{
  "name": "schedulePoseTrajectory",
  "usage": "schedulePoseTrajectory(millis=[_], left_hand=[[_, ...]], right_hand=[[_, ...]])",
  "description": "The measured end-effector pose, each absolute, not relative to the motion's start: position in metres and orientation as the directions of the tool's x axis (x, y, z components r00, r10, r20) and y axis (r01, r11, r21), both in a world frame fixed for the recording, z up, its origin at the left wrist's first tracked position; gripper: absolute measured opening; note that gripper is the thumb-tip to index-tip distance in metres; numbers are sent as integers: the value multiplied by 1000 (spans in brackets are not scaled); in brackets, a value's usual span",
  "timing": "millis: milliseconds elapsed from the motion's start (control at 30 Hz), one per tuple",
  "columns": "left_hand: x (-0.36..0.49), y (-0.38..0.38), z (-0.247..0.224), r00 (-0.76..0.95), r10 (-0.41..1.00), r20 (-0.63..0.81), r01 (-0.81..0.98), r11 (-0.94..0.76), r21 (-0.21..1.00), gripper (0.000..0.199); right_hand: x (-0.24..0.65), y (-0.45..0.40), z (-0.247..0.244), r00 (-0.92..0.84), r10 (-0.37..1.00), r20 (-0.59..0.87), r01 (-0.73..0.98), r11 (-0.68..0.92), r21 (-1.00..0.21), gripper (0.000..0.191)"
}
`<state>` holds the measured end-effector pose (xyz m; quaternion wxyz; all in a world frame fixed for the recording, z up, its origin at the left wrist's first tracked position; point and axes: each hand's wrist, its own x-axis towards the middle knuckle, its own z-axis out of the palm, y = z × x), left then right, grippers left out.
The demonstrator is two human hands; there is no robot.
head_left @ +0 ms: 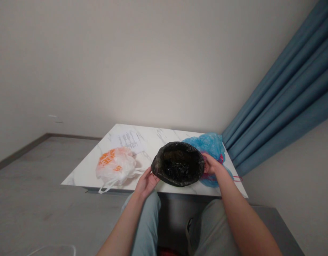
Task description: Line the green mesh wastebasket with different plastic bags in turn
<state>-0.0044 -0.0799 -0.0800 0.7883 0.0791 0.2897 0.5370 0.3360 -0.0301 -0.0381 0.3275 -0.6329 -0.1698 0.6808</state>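
A black plastic bag point(180, 169) is held above the near edge of the table, its mouth spread into a wide oval that faces me. Its inside is dark and crinkled; I cannot tell whether a container is under it. My left hand point(148, 182) grips the left side of the rim, fingers bent around it. On the opposite side, my right hand point(210, 164) holds the rim, its fingertips partly hidden by the bag. Behind and to the right lies a crumpled blue plastic bag point(210, 142) with red drawstrings point(238, 178).
On the left of the white marbled table point(81, 174) sits a white plastic bag point(117, 165) with orange print, one handle hanging over the front edge. A printed sheet point(128, 139) lies behind it. A blue curtain point(284, 89) hangs at the right, against the wall.
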Motion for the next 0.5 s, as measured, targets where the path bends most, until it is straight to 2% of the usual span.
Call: schedulePoseTrajectory(millis=[100, 233, 300, 433, 500], left_hand=[[-6, -80, -82, 265, 895, -360, -790, 415, 450, 13], [-8, -80, -88, 230, 899, -372, -770, 402, 496, 18], [-10, -80, -93, 239, 907, -346, -784, 390, 483, 22], [-16, -82, -101, 328, 918, -221, -812, 394, 430, 22], [-17, -83, -101, 371, 913, -172, -805, 408, 431, 22]], right_hand=[[336, -30, -37, -35, 555, -831, -163, -824, -543, 42], [339, -31, -37, -2, 546, -838, -166, -827, -538, 50], [340, -31, -38, -1, 587, -810, -225, -789, -571, 42], [339, -31, -43, 16, 713, -701, -350, -652, -672, 14], [338, -31, -44, 29, 742, -670, -368, -615, -697, 9]])
